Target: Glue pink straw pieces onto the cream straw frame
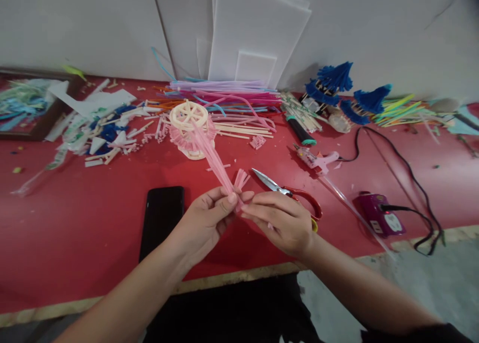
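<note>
My left hand (215,210) is closed around the lower part of a bundle of long pink pipe cleaners (212,158), which slants up and away. Thumb and fingers of my right hand (282,220) pinch at the bundle's bottom end, and a small pink bit shows by its curled fingers. Just beyond my hands lie short pink cut pieces (242,177). Scissors (271,181) with red handles rest beside my right hand, partly hidden by it. Behind the bundle's far end stands a small round model (189,114) with a cream wheel-shaped top and pink pleated sides.
A black phone (162,218) lies left of my hands. To the right are a pink glue gun (316,159), its cord, and a purple power adapter (379,215). Coloured stems (228,96), scraps (101,128), a screwdriver (300,131) and blue-roofed models (331,86) line the back.
</note>
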Motion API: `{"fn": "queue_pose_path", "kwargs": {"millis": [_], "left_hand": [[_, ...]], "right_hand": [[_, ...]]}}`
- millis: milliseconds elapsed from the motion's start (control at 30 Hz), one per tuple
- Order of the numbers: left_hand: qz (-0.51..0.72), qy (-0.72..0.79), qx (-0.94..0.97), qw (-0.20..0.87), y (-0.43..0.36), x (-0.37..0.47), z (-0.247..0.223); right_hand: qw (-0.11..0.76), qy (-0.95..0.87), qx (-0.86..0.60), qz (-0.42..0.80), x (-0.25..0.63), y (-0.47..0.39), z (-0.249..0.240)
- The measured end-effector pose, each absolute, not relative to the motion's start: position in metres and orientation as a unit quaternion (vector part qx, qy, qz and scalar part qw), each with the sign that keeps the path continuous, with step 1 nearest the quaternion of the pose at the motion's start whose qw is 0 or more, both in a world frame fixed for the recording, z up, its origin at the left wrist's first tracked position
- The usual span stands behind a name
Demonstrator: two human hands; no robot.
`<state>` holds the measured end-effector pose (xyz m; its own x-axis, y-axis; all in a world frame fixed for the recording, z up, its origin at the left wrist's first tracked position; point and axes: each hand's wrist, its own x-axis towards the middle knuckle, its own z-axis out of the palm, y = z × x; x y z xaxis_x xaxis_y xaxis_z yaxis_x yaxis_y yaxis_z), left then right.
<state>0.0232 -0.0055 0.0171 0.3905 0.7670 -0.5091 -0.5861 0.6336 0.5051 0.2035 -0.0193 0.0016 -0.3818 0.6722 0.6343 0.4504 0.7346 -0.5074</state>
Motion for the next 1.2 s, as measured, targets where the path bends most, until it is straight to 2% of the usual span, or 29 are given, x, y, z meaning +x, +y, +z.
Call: {"fn": "queue_pose_path", "kwargs": {"millis": [300,400,633,733,800,867,1033,1200], "left_hand": [[0.415,0.359,0.120,0.827,-0.011,0.027,0.016],[0.418,0.363,0.119,0.824,-0.012,0.027,0.016],[0.440,0.382,0.140,0.801,-0.012,0.029,0.014],[0.451,0.381,0.165,0.790,-0.012,0.030,0.012],[0.449,0.378,0.184,0.788,-0.012,0.030,0.011],[0.440,0.379,0.203,0.788,-0.012,0.030,0.011],[0.417,0.395,0.245,0.781,-0.012,0.026,0.008],[0.460,0.455,0.262,0.716,-0.015,0.031,0.000]], "right_hand": [[0.453,-0.786,-0.391,0.154,0.198,-0.015,0.010],[0.480,-0.733,-0.436,0.203,0.195,-0.016,0.009],[0.472,-0.536,-0.549,0.434,0.186,-0.028,0.006],[0.461,-0.410,-0.522,0.589,0.182,-0.028,0.005],[0.422,-0.333,-0.483,0.692,0.180,-0.027,0.003],[0.383,-0.303,-0.456,0.744,0.179,-0.026,0.003],[0.345,-0.412,-0.465,0.704,0.180,-0.025,0.006],[0.352,-0.618,-0.552,0.435,0.177,-0.026,0.007]]}}
